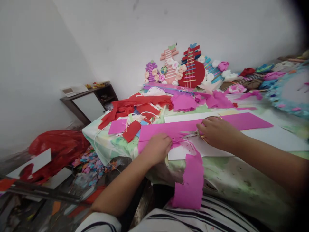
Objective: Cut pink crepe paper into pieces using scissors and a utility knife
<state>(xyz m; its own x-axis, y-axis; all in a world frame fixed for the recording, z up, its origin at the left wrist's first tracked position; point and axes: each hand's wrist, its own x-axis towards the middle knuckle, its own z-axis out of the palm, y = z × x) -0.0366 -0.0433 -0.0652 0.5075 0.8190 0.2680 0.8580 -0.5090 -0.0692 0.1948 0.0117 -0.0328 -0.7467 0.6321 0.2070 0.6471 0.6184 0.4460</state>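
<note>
Left hand [156, 149] presses the pink sheet [193, 126] flat on the counter [231, 180], fingers curled together on its near edge. Right hand [216, 132] has fingers clamped on scissors [193, 134], blades at the sheet's cut; a torn pink strip [190, 183] hangs off the counter edge. Red scraps [130, 109] lie well left, 3 paper guitars [178, 67] at the wall.

Head view, tilted, looking forward-down, close over craft table [241, 190]
</note>
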